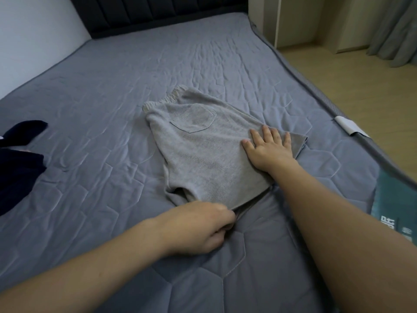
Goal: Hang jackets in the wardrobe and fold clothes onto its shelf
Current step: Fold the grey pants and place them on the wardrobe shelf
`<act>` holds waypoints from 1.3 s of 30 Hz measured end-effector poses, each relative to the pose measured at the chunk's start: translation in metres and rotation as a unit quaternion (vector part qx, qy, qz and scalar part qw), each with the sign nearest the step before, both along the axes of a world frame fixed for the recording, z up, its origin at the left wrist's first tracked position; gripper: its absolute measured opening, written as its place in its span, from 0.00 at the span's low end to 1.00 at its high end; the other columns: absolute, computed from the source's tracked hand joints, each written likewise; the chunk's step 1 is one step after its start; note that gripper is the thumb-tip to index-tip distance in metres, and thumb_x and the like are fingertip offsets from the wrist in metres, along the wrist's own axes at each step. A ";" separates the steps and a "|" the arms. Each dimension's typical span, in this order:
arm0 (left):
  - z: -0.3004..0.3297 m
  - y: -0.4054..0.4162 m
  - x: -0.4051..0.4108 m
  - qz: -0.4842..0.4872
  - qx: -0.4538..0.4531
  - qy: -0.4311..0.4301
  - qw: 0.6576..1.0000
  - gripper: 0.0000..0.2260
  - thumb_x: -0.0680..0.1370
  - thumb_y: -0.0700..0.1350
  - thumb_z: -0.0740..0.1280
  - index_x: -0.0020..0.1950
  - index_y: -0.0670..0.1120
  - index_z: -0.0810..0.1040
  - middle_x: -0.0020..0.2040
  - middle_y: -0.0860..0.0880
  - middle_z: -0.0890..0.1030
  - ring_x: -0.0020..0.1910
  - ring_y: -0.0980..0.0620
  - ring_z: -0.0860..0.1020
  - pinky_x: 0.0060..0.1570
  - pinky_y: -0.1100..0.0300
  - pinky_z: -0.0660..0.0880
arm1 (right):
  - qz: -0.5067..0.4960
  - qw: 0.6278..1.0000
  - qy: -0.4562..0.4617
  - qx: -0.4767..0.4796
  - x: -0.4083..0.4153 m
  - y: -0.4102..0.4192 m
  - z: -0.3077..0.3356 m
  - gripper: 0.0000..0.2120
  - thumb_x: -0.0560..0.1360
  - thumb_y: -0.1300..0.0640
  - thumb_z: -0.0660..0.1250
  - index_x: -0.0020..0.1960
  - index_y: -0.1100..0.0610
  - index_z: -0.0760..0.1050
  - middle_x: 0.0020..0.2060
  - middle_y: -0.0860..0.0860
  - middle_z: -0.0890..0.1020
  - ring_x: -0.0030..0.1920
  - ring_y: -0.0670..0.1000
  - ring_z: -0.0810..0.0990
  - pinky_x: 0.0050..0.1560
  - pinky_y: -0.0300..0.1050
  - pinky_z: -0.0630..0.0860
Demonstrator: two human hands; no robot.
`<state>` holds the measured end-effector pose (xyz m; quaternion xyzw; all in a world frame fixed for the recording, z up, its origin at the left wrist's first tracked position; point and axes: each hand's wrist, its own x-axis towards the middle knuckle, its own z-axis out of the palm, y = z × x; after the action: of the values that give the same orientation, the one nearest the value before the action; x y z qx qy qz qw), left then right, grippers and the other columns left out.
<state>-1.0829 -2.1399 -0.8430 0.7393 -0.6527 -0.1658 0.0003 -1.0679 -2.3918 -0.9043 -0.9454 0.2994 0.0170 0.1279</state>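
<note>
On bed: grey shorts [203,152] laid flat mid-mattress [112,86], folded in half.
R hand [269,147] rests flat on the shorts' right edge, fingers straight and spread; L hand [203,227] has fingers curled, pinching the near hem (waistband points twd headboard [158,12]). Dark navy garment [18,159] lies at far left, well apart.

Grey shorts [203,150] lie on the bed [112,98]; the right hand [268,147] presses flat on them while the left hand [200,229] pinches their near hem.
</note>
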 end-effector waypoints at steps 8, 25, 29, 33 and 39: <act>0.017 0.005 0.036 0.146 -0.118 0.013 0.982 0.12 0.68 0.45 0.62 0.49 0.54 0.64 0.37 0.57 0.70 0.38 0.55 0.71 0.39 0.57 0.70 | -0.018 1.000 0.005 0.006 0.019 0.011 0.006 0.31 0.78 0.40 0.40 0.79 0.48 0.44 0.78 0.53 0.41 0.77 0.57 0.37 0.71 0.62 0.29; -0.008 0.034 0.081 0.020 -0.028 -0.158 0.987 0.11 0.66 0.54 0.59 0.38 0.51 0.77 0.51 0.53 0.70 0.54 0.50 0.70 0.59 0.51 0.68 | -0.014 1.000 0.009 -0.025 0.039 0.024 0.014 0.31 0.78 0.42 0.43 0.79 0.51 0.46 0.78 0.55 0.44 0.78 0.58 0.41 0.73 0.63 0.33; -0.022 0.016 0.079 0.160 -0.026 -0.060 0.985 0.25 0.78 0.59 0.51 0.75 0.57 0.57 0.78 0.51 0.51 0.77 0.51 0.49 0.75 0.43 0.46 | 0.089 0.995 -0.036 -0.026 0.078 0.036 0.019 0.31 0.79 0.37 0.42 0.79 0.47 0.47 0.79 0.52 0.46 0.78 0.58 0.43 0.73 0.64 0.37; -0.046 0.031 0.087 0.130 0.157 -0.004 0.979 0.37 0.73 0.73 0.44 0.74 0.61 0.29 0.75 0.56 0.27 0.70 0.58 0.23 0.69 0.44 0.25 | 0.090 0.996 -0.004 -0.008 0.110 0.023 0.009 0.34 0.77 0.32 0.40 0.79 0.45 0.43 0.79 0.52 0.43 0.77 0.59 0.41 0.74 0.62 0.36; -0.038 -0.039 0.202 0.347 0.058 0.000 0.936 0.31 0.80 0.65 0.44 0.79 0.54 0.40 0.79 0.55 0.39 0.77 0.55 0.36 0.73 0.47 0.31 | 0.069 0.996 -0.056 -0.010 0.140 0.003 -0.010 0.35 0.76 0.31 0.39 0.79 0.47 0.44 0.79 0.52 0.46 0.78 0.54 0.42 0.75 0.59 0.37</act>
<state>-0.8810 -2.1787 -0.8813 0.9183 -0.3451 -0.1933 0.0151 -0.9283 -2.3886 -0.9139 -0.9644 0.2265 -0.0299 0.1332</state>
